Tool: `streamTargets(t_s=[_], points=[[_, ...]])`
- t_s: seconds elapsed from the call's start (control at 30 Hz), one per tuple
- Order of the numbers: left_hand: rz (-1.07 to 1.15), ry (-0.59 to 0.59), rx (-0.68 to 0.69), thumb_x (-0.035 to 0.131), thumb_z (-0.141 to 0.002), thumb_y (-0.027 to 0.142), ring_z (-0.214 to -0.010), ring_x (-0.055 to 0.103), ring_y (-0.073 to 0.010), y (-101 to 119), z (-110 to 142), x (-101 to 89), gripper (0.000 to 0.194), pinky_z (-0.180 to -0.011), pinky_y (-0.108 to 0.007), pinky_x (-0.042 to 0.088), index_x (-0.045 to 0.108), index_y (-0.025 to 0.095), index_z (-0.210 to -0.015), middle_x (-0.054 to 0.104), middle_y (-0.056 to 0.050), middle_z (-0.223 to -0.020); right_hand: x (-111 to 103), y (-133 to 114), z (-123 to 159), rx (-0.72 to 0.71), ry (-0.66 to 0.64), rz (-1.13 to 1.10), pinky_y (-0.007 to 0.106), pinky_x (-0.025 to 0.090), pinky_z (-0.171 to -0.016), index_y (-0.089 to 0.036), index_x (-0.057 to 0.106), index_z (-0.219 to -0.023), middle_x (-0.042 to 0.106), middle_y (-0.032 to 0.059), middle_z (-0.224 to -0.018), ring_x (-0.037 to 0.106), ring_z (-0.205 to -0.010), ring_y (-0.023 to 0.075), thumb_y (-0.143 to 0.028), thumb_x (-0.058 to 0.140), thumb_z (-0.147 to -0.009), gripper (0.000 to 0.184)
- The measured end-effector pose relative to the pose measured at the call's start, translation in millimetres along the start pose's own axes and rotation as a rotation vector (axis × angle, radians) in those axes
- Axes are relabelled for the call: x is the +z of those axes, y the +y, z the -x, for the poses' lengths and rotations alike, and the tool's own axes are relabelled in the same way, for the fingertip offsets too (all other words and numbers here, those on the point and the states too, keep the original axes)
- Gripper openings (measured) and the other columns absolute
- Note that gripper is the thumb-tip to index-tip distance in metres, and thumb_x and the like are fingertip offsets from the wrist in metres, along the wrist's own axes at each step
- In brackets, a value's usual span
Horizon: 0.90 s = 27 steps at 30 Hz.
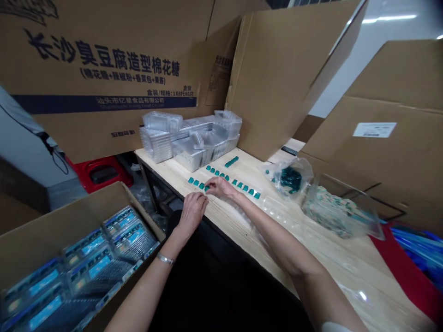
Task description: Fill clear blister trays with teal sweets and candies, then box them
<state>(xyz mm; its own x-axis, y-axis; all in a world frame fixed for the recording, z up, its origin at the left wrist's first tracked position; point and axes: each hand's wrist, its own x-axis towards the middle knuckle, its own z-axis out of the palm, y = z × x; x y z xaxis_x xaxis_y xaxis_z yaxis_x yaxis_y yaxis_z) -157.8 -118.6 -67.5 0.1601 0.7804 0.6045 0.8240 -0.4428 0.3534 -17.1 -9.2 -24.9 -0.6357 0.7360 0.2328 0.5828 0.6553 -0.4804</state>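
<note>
Small shiny teal pieces (pixel 195 182) lie in rows on the pale wooden table (pixel 224 214). My right hand (pixel 221 186) is at the front row, its fingertips pinched on a teal piece (pixel 206 188) at the row's near end. Close beside it, at the table's front edge, my left hand (pixel 194 208) has its fingers curled together; what they hold, if anything, is hidden. More teal pieces (pixel 246 188) continue the rows to the right of my right wrist, and a short joined strip of teal (pixel 231 161) lies farther back.
Stacked clear plastic trays (pixel 192 154) stand at the back. To the right are a plastic bag (pixel 290 179) of teal pieces and a clear bin (pixel 341 212) of small packets. An open carton (pixel 104 203) of blue-labelled packs is at left. Cardboard walls (pixel 290 60) enclose the table's rear.
</note>
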Motion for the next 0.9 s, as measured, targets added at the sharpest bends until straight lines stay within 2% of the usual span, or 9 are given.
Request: streamTargets(t_s=[0.13, 0.23, 0.37, 0.53, 0.63, 0.73, 0.83, 0.9], points=[[-0.002, -0.020, 0.021, 0.044, -0.089, 0.023, -0.089, 0.053, -0.0200, -1.7, -2.5, -1.1, 0.019, -0.083, -0.038, 0.043, 0.062, 0.017, -0.089, 0.061, -0.008, -0.091, -5.3, 2.4, 2.1, -0.052, 0.012, -0.021, 0.022, 0.045, -0.066, -0.012, 0.072, -0.085, 0.067, 0.0052, -0.079, 0.060, -0.071, 0.0138, -0.013, 0.067, -0.071, 0.015], [-0.002, -0.029, 0.045, 0.043, -0.090, 0.023, -0.087, 0.052, -0.0194, -1.8, -6.1, -1.6, 0.020, -0.083, -0.037, 0.044, 0.061, 0.016, -0.086, 0.060, -0.008, -0.088, -9.6, 7.1, -5.4, -0.091, -0.064, -0.010, 0.023, 0.046, -0.069, -0.016, 0.073, -0.080, 0.070, 0.0033, -0.079, 0.063, -0.074, 0.0141, -0.011, 0.065, -0.070, 0.013], [-0.004, -0.044, 0.048, 0.041, -0.091, 0.024, -0.088, 0.052, -0.0195, -3.4, -10.1, -0.6, 0.022, -0.084, -0.036, 0.044, 0.061, 0.016, -0.085, 0.060, -0.008, -0.087, -15.2, 12.9, -17.9, -0.189, -0.202, 0.030, 0.022, 0.046, -0.070, -0.017, 0.073, -0.078, 0.072, 0.0025, -0.080, 0.064, -0.075, 0.0142, -0.003, 0.061, -0.068, 0.021], [0.004, -0.071, 0.042, 0.040, -0.091, 0.025, -0.088, 0.053, -0.0203, -6.3, -12.8, 1.3, 0.023, -0.084, -0.039, 0.044, 0.060, 0.017, -0.084, 0.061, -0.008, -0.085, -18.3, 18.1, -19.4, -0.275, -0.245, -0.017, 0.022, 0.047, -0.073, -0.017, 0.073, -0.080, 0.072, 0.0026, -0.081, 0.064, -0.076, 0.0137, 0.003, 0.054, -0.067, 0.031], [0.009, -0.063, 0.026, 0.040, -0.091, 0.024, -0.086, 0.053, -0.0201, -5.8, -13.1, 0.8, 0.023, -0.083, -0.038, 0.044, 0.060, 0.017, -0.083, 0.061, -0.008, -0.083, -17.3, 18.6, -13.5, -0.272, -0.229, -0.056, 0.022, 0.047, -0.072, -0.016, 0.072, -0.083, 0.071, 0.0033, -0.082, 0.064, -0.076, 0.0130, 0.001, 0.053, -0.070, 0.029], [0.013, -0.045, 0.029, 0.039, -0.091, 0.023, -0.083, 0.053, -0.0199, -3.9, -13.1, -0.3, 0.023, -0.081, -0.038, 0.045, 0.059, 0.017, -0.081, 0.060, -0.008, -0.082, -12.2, 14.0, -6.5, -0.203, -0.122, -0.028, 0.023, 0.046, -0.069, -0.016, 0.071, -0.088, 0.070, 0.0035, -0.082, 0.062, -0.074, 0.0133, -0.009, 0.058, -0.074, 0.020], [-0.007, -0.036, 0.042, 0.039, -0.091, 0.023, -0.083, 0.053, -0.0200, -3.4, -13.1, 0.7, 0.023, -0.081, -0.038, 0.045, 0.059, 0.016, -0.082, 0.060, -0.008, -0.082, -1.9, 4.6, -2.3, -0.161, -0.021, 0.054, 0.023, 0.045, -0.070, -0.016, 0.071, -0.076, 0.068, 0.0041, -0.078, 0.061, -0.075, 0.0141, -0.014, 0.060, -0.076, 0.011], [-0.029, -0.027, 0.048, 0.040, -0.091, 0.023, -0.085, 0.053, -0.0204, -4.5, -12.8, 2.2, 0.022, -0.082, -0.038, 0.045, 0.059, 0.016, -0.083, 0.060, -0.008, -0.082, 5.1, -2.2, -1.6, -0.145, -0.015, 0.123, 0.023, 0.044, -0.071, -0.015, 0.069, -0.070, 0.067, 0.0049, -0.078, 0.061, -0.078, 0.0149, -0.011, 0.057, -0.077, 0.014]])
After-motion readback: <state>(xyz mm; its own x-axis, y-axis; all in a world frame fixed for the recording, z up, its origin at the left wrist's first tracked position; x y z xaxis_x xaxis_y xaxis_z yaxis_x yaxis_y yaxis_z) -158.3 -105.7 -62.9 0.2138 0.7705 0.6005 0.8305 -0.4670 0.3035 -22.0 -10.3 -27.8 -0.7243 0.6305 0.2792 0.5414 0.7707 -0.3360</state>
